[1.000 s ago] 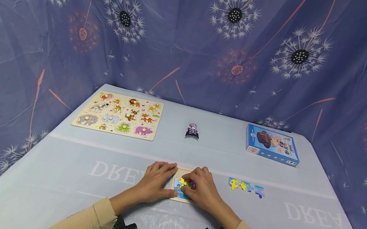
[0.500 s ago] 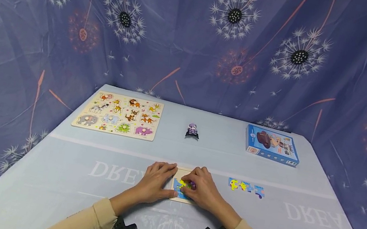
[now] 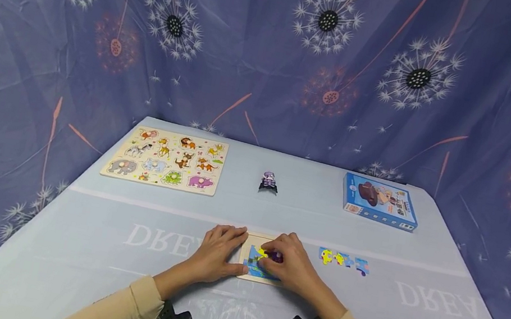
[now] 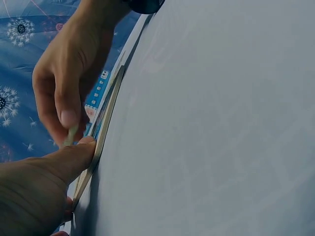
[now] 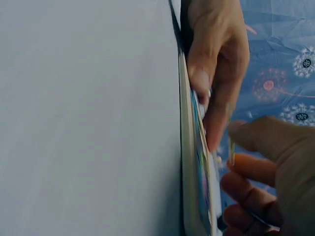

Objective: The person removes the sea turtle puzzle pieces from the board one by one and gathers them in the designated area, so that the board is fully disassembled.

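A small jigsaw puzzle in a wooden tray (image 3: pixel 258 236) lies on the table, its blue picture pieces (image 3: pixel 252 270) partly covered by my hands. My left hand (image 3: pixel 217 252) rests along the tray's left side, fingers extended, thumb pressing the near-left rim. Over the puzzle, my right hand (image 3: pixel 290 264) pinches a thin puzzle piece (image 5: pixel 232 147) between thumb and fingers; in the left wrist view the pinched piece (image 4: pixel 71 135) appears raised above the tray. A purple part of the picture shows by the right fingers. Several loose puzzle pieces (image 3: pixel 339 259) lie to the tray's right.
An animal peg puzzle board (image 3: pixel 168 161) lies at the back left. Behind the tray stands a small purple-and-black figure (image 3: pixel 269 183). A blue box (image 3: pixel 380 202) sits at the back right. A dandelion-patterned curtain (image 3: pixel 266 41) hangs behind the table.
My right hand has shifted slightly right and lifted off the puzzle with a piece, uncovering more of the blue picture. The left hand stays in place on the tray.
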`<state>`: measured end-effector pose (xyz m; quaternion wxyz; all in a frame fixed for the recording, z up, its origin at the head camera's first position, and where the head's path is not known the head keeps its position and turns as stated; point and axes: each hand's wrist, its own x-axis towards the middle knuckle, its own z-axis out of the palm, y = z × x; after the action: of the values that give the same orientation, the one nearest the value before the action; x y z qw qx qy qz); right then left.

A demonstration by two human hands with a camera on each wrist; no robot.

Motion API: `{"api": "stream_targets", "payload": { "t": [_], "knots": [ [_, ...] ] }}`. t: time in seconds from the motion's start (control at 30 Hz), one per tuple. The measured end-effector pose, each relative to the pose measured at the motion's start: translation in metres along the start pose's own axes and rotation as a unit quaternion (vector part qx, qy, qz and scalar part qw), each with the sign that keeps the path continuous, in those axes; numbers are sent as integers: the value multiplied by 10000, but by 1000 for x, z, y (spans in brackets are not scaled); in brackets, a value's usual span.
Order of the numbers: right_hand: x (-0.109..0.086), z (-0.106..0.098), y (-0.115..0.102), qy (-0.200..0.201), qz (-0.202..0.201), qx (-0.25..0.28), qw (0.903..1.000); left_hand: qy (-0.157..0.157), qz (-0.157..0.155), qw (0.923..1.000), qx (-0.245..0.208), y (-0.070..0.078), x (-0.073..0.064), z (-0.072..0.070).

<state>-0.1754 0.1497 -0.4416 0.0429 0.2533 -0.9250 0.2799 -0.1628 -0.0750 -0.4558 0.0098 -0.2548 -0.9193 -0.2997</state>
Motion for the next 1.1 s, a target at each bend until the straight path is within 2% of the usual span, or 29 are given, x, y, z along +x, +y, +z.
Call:
{"api": "stream_targets", "payload": {
  "t": [0.1,0.2,0.47,0.63,0.87,1.1],
  "knots": [
    [-8,-12,4,56,314,-13,9995,28,14,10000,-25,0,1,0],
    [-18,-24,12,194,434,-110,9988,48,1,10000,-12,0,1,0],
    [-45,-47,49,525,254,-610,9964,36,-43,10000,-36,1,2,-1],
    [-60,-59,69,593,280,-845,9943,0,-76,10000,-35,2,2,0],
    [-72,-69,87,489,569,-1002,9921,3,-81,10000,-38,2,1,0],
    [-75,-70,92,321,753,-1023,9914,-40,-88,9999,-90,2,1,1]
  ]
}}
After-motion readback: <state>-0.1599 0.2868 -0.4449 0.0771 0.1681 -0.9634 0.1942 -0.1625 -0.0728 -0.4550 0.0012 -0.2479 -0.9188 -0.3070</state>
